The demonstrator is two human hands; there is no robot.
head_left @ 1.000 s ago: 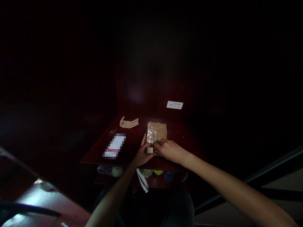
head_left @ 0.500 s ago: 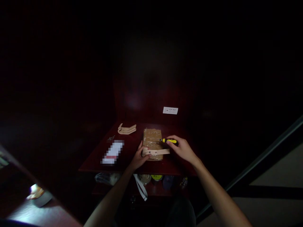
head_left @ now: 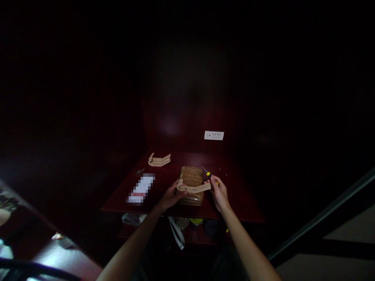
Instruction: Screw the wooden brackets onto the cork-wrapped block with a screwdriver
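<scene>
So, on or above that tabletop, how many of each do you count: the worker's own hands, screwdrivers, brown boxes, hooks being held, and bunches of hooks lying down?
Hands: 2, the left hand and the right hand
Screwdriver: 1
Brown box: 1
Held hook: 1
Bunch of hooks: 1, its pieces too small to count surely
Total: 6

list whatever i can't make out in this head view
All in the head view:
Slim yellow-and-black screwdriver: part of its handle is hidden by the right hand.
White oblong item with a red band: pixelation blurs its details.
Thin grey metal pieces: too small to count.
Brown tape-wrapped box: a beige curved hook covers part of it.
Round yellow-green object: the dark red table hides part from above.
</scene>
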